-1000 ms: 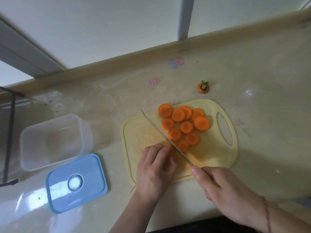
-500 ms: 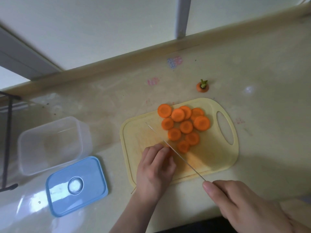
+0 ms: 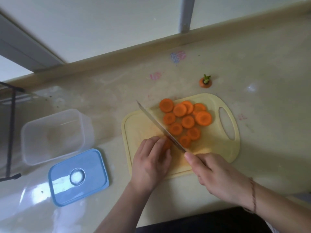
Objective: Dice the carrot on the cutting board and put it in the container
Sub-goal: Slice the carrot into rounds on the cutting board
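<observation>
Counter: the glossy beige stone counter (image 3: 252, 64) looks slick, so the board could skate under pressure.
Board: pale yellow plastic cutting board (image 3: 217, 148), centre right.
Container: clear empty plastic container (image 3: 52, 137), centre left, well apart; dice could spill in transit.
Right hand: right hand (image 3: 217, 175) wrapped round the steel knife (image 3: 159, 126).
Left hand: left hand (image 3: 151, 158), fingers curled over the orange carrot stub (image 3: 167, 144), touching the blade; a slip nicks them.
Slices: orange carrot rounds (image 3: 185, 120) just right of the blade, still undiced.

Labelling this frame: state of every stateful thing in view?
container: open, empty
lid: off, flat on counter
carrot piece: uncut, held by left hand
carrot slices: round, undiced, on cutting board
knife: gripped by right hand
carrot top: discarded on counter
</observation>
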Available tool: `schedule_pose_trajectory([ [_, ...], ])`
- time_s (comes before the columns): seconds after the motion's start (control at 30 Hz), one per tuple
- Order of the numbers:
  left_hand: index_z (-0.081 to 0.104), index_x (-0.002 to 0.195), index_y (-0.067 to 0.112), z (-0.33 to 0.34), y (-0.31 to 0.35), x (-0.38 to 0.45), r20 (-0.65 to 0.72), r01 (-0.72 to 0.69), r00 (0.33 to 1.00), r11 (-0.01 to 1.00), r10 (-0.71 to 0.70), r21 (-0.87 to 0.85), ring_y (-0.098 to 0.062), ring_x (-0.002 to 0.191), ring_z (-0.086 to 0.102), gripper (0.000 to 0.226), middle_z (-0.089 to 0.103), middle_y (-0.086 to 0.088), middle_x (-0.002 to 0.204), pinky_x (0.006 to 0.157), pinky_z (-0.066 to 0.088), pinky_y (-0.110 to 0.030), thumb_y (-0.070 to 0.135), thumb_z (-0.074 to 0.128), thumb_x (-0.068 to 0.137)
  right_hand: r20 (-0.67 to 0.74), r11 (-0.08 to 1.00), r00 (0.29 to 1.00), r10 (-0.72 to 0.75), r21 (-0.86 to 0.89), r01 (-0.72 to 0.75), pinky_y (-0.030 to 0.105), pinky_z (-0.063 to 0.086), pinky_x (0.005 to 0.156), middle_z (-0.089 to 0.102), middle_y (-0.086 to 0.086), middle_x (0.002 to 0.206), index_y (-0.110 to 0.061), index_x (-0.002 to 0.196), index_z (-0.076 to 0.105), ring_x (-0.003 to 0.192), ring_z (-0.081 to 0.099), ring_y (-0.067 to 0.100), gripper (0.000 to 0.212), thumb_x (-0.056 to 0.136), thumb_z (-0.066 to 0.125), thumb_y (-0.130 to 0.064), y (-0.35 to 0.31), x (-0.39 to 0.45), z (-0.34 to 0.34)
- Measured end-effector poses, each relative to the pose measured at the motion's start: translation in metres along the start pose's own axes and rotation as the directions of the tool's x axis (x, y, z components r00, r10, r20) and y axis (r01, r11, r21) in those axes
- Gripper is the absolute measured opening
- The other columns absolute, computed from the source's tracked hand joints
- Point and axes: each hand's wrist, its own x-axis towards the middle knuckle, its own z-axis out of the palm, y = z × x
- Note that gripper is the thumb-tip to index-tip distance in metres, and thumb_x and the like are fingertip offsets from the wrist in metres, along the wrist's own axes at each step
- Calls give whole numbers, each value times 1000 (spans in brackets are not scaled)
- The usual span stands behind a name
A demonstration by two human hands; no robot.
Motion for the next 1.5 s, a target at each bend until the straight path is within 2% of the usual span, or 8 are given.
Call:
schedule_pose_trajectory([
  [0.1,75,101,3,1,3,0,-1,25,1000,1000,-25,6,-27,88,66,20,69,-9,102,81,54,-34,5,73,81,5,1000,1000,-1,-5,1,22,27,49,35,-3,46,-15,57,37,43,31,8,69,82,24,-78,2,-18,-5],
  [0.5,75,99,1,4,2,-2,-13,34,999,999,-35,-28,-29,86,65,17,70,-9,103,81,53,-33,2,76,82,34,996,998,56,-70,-54,30,35,54,38,2,53,-7,64,38,49,36,9,77,77,20,-82,19,-41,-9],
  [0.77,75,101,0,3,3,-5,-4,9,1000,999,-9,-41,-28,88,66,17,70,-11,104,82,53,-33,2,75,84,11,997,1000,-21,-80,22,33,38,58,51,6,52,-11,59,49,56,52,24,72,78,19,-74,5,9,8],
  [0.87,74,103,1,0,3,-5,-28,31,999,999,-31,-26,-27,88,64,20,67,-12,101,80,53,-33,4,74,84,8,999,1000,-12,-40,13,40,42,60,48,5,49,-10,58,46,50,46,21,71,79,22,-73,3,8,7],
  [1.0,74,101,0,0,5,-6,-34,31,999,999,-32,-18,-28,87,64,19,68,-11,101,81,53,-33,2,73,82,14,1000,1000,-5,27,4,24,28,50,36,-3,44,-15,57,39,42,32,9,62,80,27,-72,1,-14,0],
  [1.17,75,96,0,2,3,-6,-38,41,998,999,-42,-30,-29,85,64,19,69,-10,102,81,52,-31,-3,77,77,-5,997,1000,-6,-79,6,32,38,56,43,1,50,-8,63,43,49,39,12,80,79,20,-83,10,-34,1],
  [1.4,75,94,1,1,2,-3,-40,37,998,998,-39,-58,-29,87,65,18,69,-11,102,83,52,-30,-4,76,78,-25,994,999,19,-103,-22,29,33,55,42,0,52,-24,72,44,51,38,12,54,80,24,-73,4,-40,-1],
  [1.5,75,94,1,0,3,-4,-40,44,998,997,-47,-66,-28,88,65,16,69,-11,102,84,51,-30,-3,75,78,-8,995,1000,26,-96,-26,31,37,57,43,1,52,-19,71,44,52,40,12,60,82,22,-75,4,-40,-3],
])
